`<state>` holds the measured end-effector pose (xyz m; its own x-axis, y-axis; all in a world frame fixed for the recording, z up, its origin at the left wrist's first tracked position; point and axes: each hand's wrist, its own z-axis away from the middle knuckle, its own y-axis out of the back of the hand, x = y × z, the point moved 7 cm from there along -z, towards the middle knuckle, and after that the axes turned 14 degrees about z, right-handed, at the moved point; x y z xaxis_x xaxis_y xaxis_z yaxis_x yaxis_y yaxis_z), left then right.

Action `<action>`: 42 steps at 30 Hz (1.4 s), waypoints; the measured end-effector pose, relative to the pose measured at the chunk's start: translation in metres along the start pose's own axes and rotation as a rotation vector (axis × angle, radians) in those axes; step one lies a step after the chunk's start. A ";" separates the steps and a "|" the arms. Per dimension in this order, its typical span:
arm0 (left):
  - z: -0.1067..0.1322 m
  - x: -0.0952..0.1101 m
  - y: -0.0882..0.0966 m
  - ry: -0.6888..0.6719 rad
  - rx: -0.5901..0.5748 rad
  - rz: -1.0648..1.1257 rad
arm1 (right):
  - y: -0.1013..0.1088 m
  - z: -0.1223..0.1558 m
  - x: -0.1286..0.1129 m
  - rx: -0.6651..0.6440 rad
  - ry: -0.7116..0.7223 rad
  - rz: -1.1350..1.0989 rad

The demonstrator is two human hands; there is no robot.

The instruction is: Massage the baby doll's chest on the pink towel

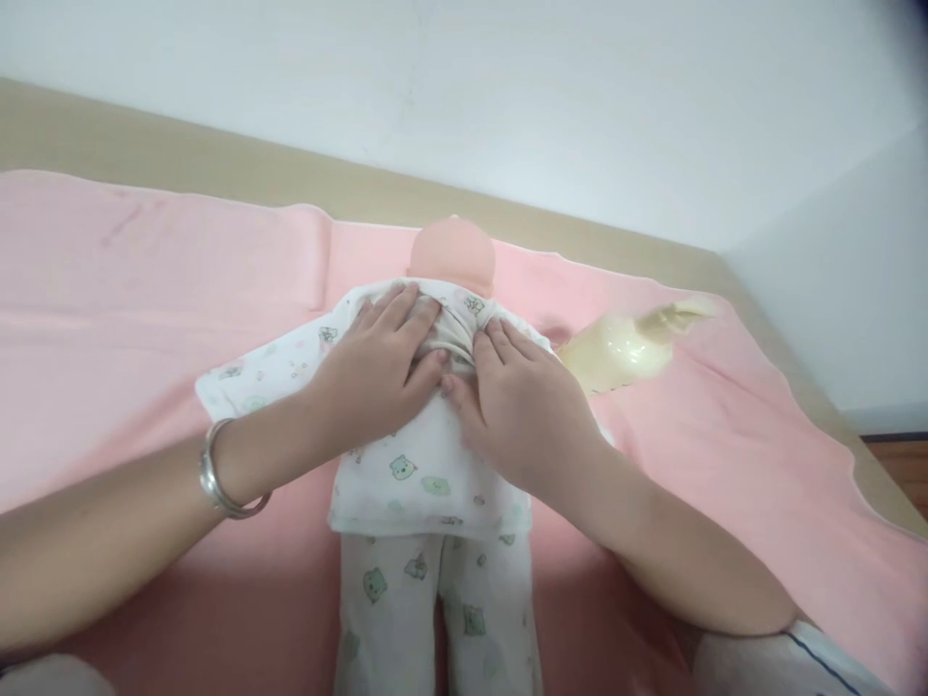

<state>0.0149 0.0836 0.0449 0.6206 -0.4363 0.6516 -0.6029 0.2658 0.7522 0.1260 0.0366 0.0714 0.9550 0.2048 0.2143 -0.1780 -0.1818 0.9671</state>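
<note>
A baby doll lies in the middle of the head view; its bare, smooth head [453, 253] points toward the wall. It wears a white printed top [427, 483] and matching trousers [391, 609]. My left hand [384, 353] rests on the left of the top's upper part, fingers stretched out. On the other side, my right hand [526, 396] lies with its fingers extended over the fabric. Between the two hands the cloth is bunched into folds. The thumbs nearly meet over it. I cannot tell whether the doll's face is turned down or away.
Beneath the doll spreads a pink sheet [145, 290] over a tan surface [217, 159], with a white wall [507, 106] behind. To the right of the doll lies a glossy, pale yellow object [620, 353], its narrow far end blurred. A silver bangle [214, 474] circles my left wrist.
</note>
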 end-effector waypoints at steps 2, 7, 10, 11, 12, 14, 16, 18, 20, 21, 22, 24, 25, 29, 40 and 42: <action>0.000 0.001 0.000 0.002 -0.001 -0.025 | -0.004 -0.003 0.002 0.000 -0.011 -0.014; 0.008 0.011 0.002 -0.033 0.033 -0.078 | -0.011 -0.014 0.011 0.036 -0.040 -0.077; 0.019 0.021 0.000 -0.116 0.031 -0.086 | -0.014 -0.019 0.013 0.039 -0.019 -0.112; 0.023 0.023 -0.002 -0.146 0.019 -0.080 | -0.015 -0.020 0.013 0.037 -0.013 -0.113; 0.026 0.024 -0.003 -0.173 0.004 -0.071 | -0.015 -0.020 0.014 0.036 -0.010 -0.110; 0.032 0.024 -0.006 -0.195 -0.022 -0.060 | -0.016 -0.021 0.014 0.039 -0.001 -0.107; 0.033 0.021 -0.008 -0.187 -0.031 -0.044 | -0.017 -0.022 0.014 0.043 0.009 -0.114; 0.030 0.017 -0.007 -0.162 -0.029 -0.007 | -0.017 -0.022 0.013 0.051 0.010 -0.117; 0.023 0.013 -0.005 -0.111 -0.023 0.040 | -0.014 -0.020 0.012 0.068 -0.002 -0.107; 0.018 0.011 -0.003 -0.077 -0.022 0.060 | -0.012 -0.018 0.011 0.077 -0.006 -0.101; 0.013 0.008 -0.002 -0.038 -0.022 0.076 | -0.010 -0.016 0.010 0.087 -0.006 -0.094; 0.005 0.001 -0.002 0.039 -0.022 0.099 | -0.004 -0.011 0.005 0.105 0.018 -0.084; 0.002 -0.002 -0.003 0.063 -0.009 0.107 | -0.001 -0.008 0.003 0.117 0.035 -0.081; -0.002 -0.008 -0.006 0.024 0.126 0.126 | 0.009 -0.002 0.000 0.156 0.065 -0.079; 0.001 -0.007 -0.007 0.000 0.171 0.120 | -0.025 -0.023 0.015 0.146 -0.084 -0.152; 0.000 -0.007 -0.007 -0.004 0.176 0.121 | -0.028 -0.025 0.015 0.146 -0.076 -0.173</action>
<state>0.0144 0.0847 0.0354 0.5365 -0.4140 0.7354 -0.7515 0.1622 0.6395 0.1396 0.0685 0.0512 0.9844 0.1732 0.0314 0.0202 -0.2883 0.9573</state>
